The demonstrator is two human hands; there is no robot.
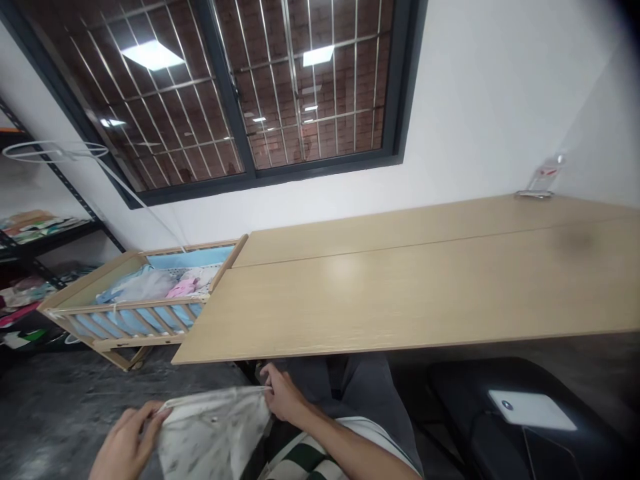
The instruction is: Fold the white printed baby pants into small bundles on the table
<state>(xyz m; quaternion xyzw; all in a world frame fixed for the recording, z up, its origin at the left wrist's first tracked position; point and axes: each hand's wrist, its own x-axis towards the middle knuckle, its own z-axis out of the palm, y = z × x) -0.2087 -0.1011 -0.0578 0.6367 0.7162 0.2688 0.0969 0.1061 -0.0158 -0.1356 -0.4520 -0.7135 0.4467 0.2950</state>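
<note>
One long pale-wood table [400,300] fills the view, below a barred window [230,87] in a white wall. A wooden crib [135,305] sits at the table's left end, its far rail end meeting the table corner; inside are blue padding [190,257] and a pink cloth [183,288]. Black metal shelving [50,239] stands further left, with a white wire hoop [55,152] in front of it. A black seat [500,393] is at lower right with a white pad [533,410] on it. A clear acrylic stand [543,175] is on the table's far corner.

Work is below the near table edge, over the person's grey trousers [370,393]. A white printed cloth [213,433] hangs between both hands, fully off the table. Left hand [125,447] and right hand [285,395] are well apart, each pinched on a top corner; that spread likely keeps the top edge taut and lets the cloth hang flat. Table edge is just above the cloth. Grey concrete floor [65,393] gives open room on the left, toward the crib.
</note>
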